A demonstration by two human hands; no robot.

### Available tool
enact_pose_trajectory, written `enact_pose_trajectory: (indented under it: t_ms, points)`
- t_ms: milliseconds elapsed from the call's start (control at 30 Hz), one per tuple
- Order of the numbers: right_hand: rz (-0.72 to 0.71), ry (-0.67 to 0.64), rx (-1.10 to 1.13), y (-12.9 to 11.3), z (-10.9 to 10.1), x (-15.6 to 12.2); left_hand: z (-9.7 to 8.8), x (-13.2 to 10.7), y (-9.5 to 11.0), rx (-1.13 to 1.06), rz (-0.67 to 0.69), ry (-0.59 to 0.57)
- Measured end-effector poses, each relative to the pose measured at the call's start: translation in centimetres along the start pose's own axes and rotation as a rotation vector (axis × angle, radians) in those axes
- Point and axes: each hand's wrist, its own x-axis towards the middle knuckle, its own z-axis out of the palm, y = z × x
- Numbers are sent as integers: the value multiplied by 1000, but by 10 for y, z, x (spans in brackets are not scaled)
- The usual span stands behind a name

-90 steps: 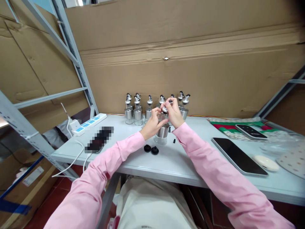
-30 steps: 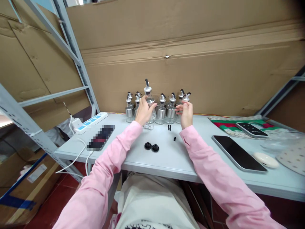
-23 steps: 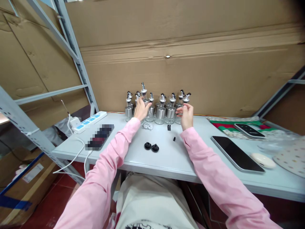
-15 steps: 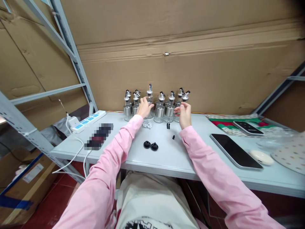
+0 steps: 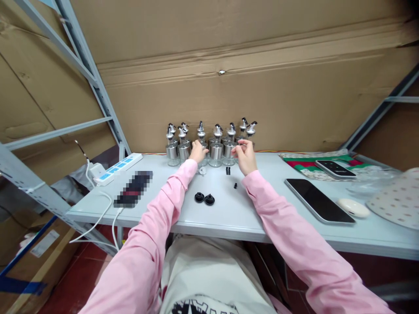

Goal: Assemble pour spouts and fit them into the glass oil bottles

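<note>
Several small glass bottles with steel sleeves and pour spouts (image 5: pixel 216 148) stand in a row at the back of the white table (image 5: pixel 229 213). My left hand (image 5: pixel 197 151) rests around one of them (image 5: pixel 201 138) in the row, fingers curled on its body. My right hand (image 5: pixel 244 157) hovers just in front of the right end of the row, fingers loosely curled and apart, holding nothing. Two black round caps (image 5: pixel 204 198) lie on the table nearer me. Small black bits (image 5: pixel 228 170) and a clear ring (image 5: pixel 202 171) lie just in front of the bottles.
A white power strip (image 5: pixel 116 168) and a blurred dark phone (image 5: pixel 132 188) lie at the left. A tablet (image 5: pixel 319 200), a white mouse (image 5: pixel 353 207), a second phone (image 5: pixel 335 168) on patterned cloth and a dotted lid (image 5: pixel 397 200) lie at the right. Cardboard backs the table.
My left hand lowered a raised bottle down into the row at the back. My right hand stayed near the right end of the row. The camera tilted slightly.
</note>
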Motion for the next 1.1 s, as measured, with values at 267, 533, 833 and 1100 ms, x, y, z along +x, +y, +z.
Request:
enact_pose_trajectory:
  t_ms: [267,533,833,1100]
  points:
    - [-92,-219,-263,-9,3,-8,-24,-37,-2,190,162,38]
    - [-88,-243,-393,2,-8,2,-19,-81,-15,600,319,-232]
    - [104,-454,-122,-1,-8,-1,-22,-90,-4,383,569,-170]
    - [80,-526,-264,1,-8,-2,-22,-93,-3,397,593,-162]
